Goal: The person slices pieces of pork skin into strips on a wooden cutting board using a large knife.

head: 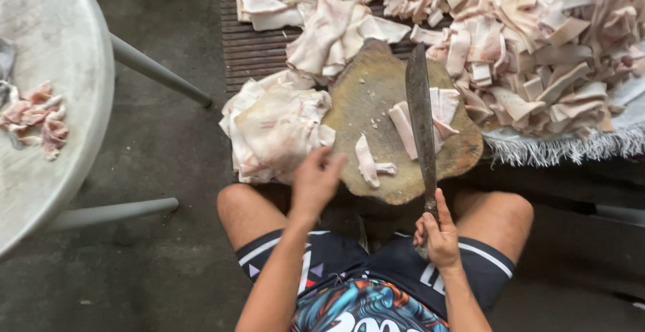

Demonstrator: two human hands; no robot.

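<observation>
Right grip (pixel 438 232) clasps cleaver (pixel 420 113) | left grip (pixel 314 181) loose, empty | chopping block (pixel 376 113) | concrete floor (pixel 168 144)

Bare arms, no sleeves or gloves. Black shorts (pixel 463 265) with white stripes and small triangle marks; shirt (pixel 363 308) has teal-orange swirl print.

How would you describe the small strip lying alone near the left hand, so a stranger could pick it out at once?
Start at the round, worn wooden chopping block in front of the seated person's knees. On its near edge, just right of the left hand, lies a narrow pale pink strip of pork skin. Unlike the wider pieces under the long dark knife blade, it lies alone, uncovered.
</observation>
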